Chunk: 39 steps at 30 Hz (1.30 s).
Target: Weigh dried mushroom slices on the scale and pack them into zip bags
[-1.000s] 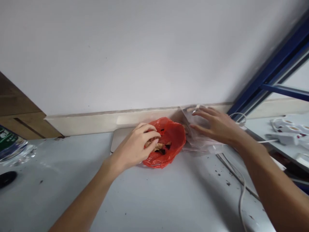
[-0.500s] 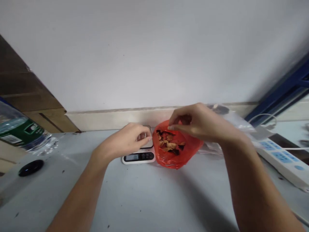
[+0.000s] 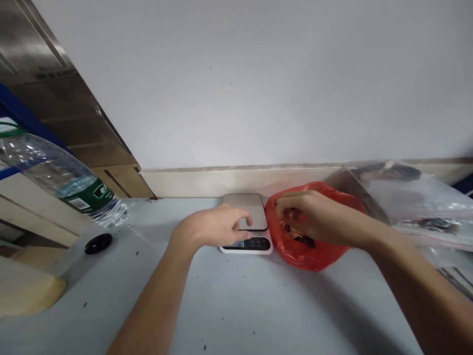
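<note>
My left hand [image 3: 218, 224] hovers over the front left of a small kitchen scale [image 3: 257, 212]. Its thumb and forefinger are apart, with nothing between them. The scale has a metal plate and a lit display, partly covered by my thumb. Just right of it stands a red plastic bag [image 3: 325, 256] with its mouth spread wide. Inside lie dried brown and black pieces [image 3: 305, 240], which look like dried peel or mushroom. My right hand [image 3: 308, 212] reaches into the bag's mouth with fingers curled together; whatever they pinch is hidden.
A clear water bottle [image 3: 79, 185] with a green label is at the left. Near it on the grey tabletop [image 3: 229, 305] lies a black oval object [image 3: 98, 243]. Clear plastic bags [image 3: 424, 195] with dark contents lie at the right. A white wall [image 3: 251, 88] rises behind.
The view has turned left, so things appear further right. My left thumb and forefinger have spread apart. My right hand sits lower over the pieces in the bag, fingers more curled.
</note>
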Available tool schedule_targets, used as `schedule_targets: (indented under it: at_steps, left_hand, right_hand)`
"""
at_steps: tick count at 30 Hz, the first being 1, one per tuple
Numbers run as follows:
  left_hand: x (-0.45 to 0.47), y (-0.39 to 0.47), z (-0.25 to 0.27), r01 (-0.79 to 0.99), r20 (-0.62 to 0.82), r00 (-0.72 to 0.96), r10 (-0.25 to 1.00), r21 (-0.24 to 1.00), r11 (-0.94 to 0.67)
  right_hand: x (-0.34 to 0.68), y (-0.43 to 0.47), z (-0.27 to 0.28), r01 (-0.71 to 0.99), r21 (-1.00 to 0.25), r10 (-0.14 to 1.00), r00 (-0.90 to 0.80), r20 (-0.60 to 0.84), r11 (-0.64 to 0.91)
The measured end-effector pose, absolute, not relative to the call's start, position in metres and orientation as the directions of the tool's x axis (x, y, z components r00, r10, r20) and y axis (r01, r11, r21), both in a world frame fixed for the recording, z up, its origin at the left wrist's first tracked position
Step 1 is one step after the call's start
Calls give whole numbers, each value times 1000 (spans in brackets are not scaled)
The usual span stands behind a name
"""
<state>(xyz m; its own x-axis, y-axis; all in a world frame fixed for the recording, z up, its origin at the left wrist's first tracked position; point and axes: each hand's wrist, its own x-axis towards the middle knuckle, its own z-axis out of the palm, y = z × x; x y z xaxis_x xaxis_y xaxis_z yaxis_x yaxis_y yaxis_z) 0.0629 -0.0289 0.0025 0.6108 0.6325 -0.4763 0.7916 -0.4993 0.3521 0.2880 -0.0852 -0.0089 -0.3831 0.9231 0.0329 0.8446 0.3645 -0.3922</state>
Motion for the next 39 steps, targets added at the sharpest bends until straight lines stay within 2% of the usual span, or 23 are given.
schedule_targets:
  at_steps: [5, 10, 15, 20, 24, 28, 31, 34, 37, 39]
  left_hand:
    - [66, -32, 3, 798, -515, 601, 612, 344, -494]
    - [65, -34, 6, 811, -489, 585, 647, 330, -484]
    - [65, -31, 2, 797, -482, 603, 636, 350, -492]
    - [71, -32, -1, 731, -403, 682, 610, 408, -547]
    - [79, -35, 4, 658, -312, 750, 584, 444, -608]
    - [86, -36, 1, 538, -143, 824, 547, 497, -680]
    - [96, -36, -6, 508, -10, 811, 584, 507, -697]
    - [109, -38, -15, 452, 113, 811, 574, 502, -738]
    - [124, -42, -24, 358, 223, 842, 492, 453, -817]
    - [131, -45, -31, 266, 247, 886, 393, 423, -866]
  right_hand:
    - [290, -88, -5, 840, -423, 926, -377, -9, 339]
    - [293, -91, 0, 892, -368, 947, -311, -79, 263]
    - [300, -90, 3, 867, -413, 955, -295, 24, 278]
    - [307, -92, 5, 869, -377, 947, -284, 150, 320]
    - [318, -95, 11, 854, -421, 952, -277, 128, 305]
    - [333, -102, 21, 833, -464, 953, -260, 153, 302]
    - [345, -109, 28, 859, -466, 966, -112, 232, 212]
    - [359, -116, 34, 889, -455, 906, 156, 394, 44]
    - [378, -120, 34, 890, -427, 806, 367, 465, -159]
    - [392, -118, 29, 913, -354, 807, 361, 467, -204]
